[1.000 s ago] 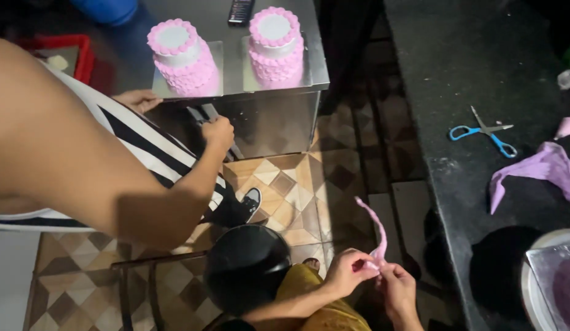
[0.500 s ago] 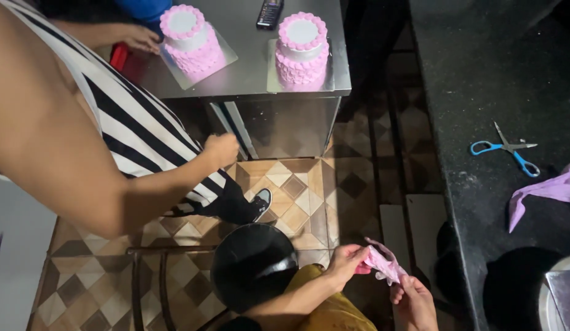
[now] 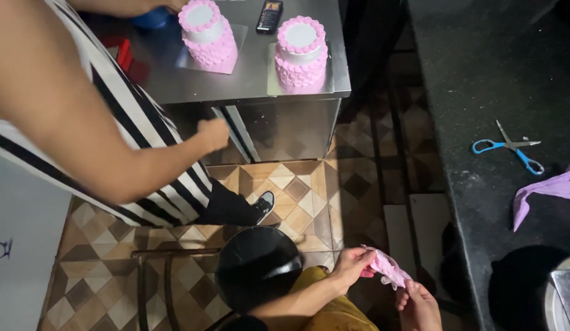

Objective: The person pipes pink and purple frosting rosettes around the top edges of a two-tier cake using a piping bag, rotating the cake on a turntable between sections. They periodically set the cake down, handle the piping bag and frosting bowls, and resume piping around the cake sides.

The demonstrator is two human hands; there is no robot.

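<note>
My left hand [image 3: 352, 265] pinches one end of a crumpled pink piping bag [image 3: 388, 268] between fingers and thumb, while my right hand [image 3: 418, 303] closes on its lower end, so the bag hangs low between both hands, above the patterned tile floor [image 3: 297, 190] and just beside the dark counter [image 3: 481, 92]. On that counter lie blue-handled scissors [image 3: 508, 147] and a lilac bag [image 3: 551, 190], well apart from my hands. Ahead, a co-worker in a striped top [image 3: 144, 129] stands by a steel table [image 3: 248, 73] bearing two pink cakes [image 3: 208, 34].
</note>
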